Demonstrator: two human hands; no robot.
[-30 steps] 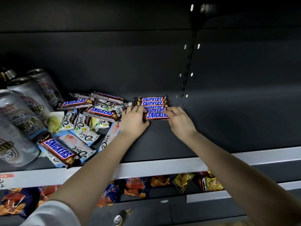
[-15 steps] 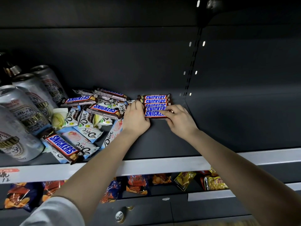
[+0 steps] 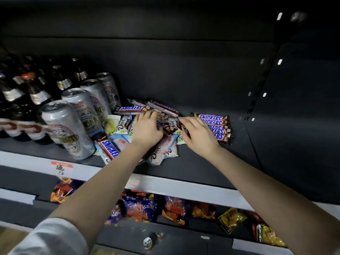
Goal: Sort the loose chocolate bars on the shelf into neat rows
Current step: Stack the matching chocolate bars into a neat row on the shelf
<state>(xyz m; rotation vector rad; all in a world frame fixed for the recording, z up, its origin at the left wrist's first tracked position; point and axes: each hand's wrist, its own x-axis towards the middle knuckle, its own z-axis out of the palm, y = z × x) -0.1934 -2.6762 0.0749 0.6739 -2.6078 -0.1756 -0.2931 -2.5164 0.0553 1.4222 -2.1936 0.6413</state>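
Silver cans (image 3: 66, 126), dark bottles (image 3: 36, 94), snack bags (image 3: 139, 208)

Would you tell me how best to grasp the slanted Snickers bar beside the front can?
I'd pinch the Snickers bar across its narrow width near its front end, from above: it lies flat, and the can crowds its left side.

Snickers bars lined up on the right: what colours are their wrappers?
The Snickers bars have brown wrappers with blue lettering on white; head view shows it best.

Plainly a shop: dark metal shelving (image 3: 193, 162) edged with white price rail (image 3: 184, 188), handwritten red-topped price tag (image 3: 61, 167), rows of silver beer cans (image 3: 64, 126), bagged snacks (image 3: 139, 208) below.
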